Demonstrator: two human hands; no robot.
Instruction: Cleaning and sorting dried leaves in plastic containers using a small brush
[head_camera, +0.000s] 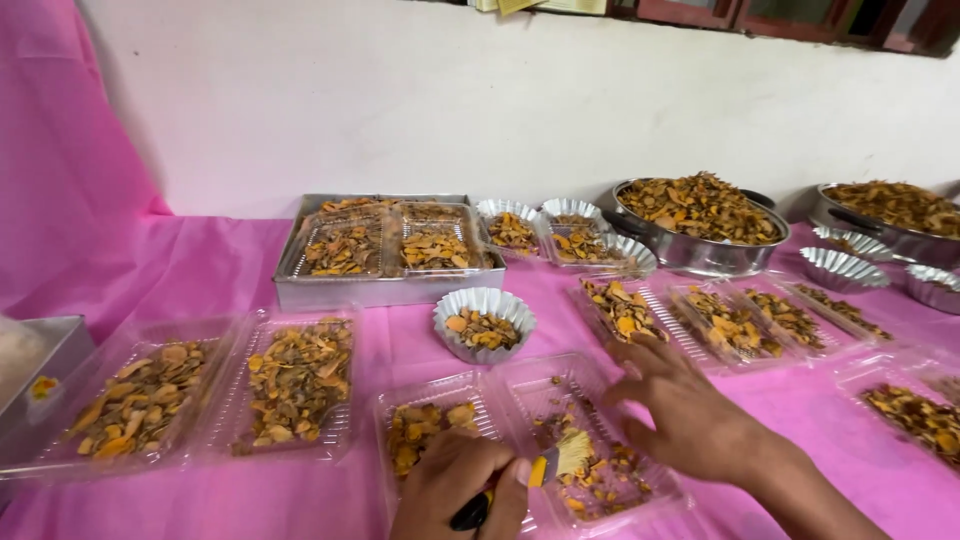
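- The left hand (462, 488) has its fingers curled tight around a small brush with a yellow and black handle and pale bristles (548, 463); the bristles stick out past the fingertips to the right.
- The bristle tips rest inside a clear plastic hinged tray holding orange-brown dried slices (590, 440), which lies on the pink-covered counter (400, 345) directly under and between both hands.
- The right hand (690, 410) lies flat with fingers spread and loosely open, gripping nothing; its fingertips press on the far right edge of that same tray.
- Just beyond the left fingers is the tray's other half (432, 425), also holding slices.
- Further ahead of the fingers stands a white fluted paper cup of slices (484, 322), and behind it a rectangular steel tray (375, 290) with packed clear boxes.
- Past the right fingertips a row of open clear trays (730, 322) lies, with a round steel basin heaped with dried slices (700, 225) beyond.
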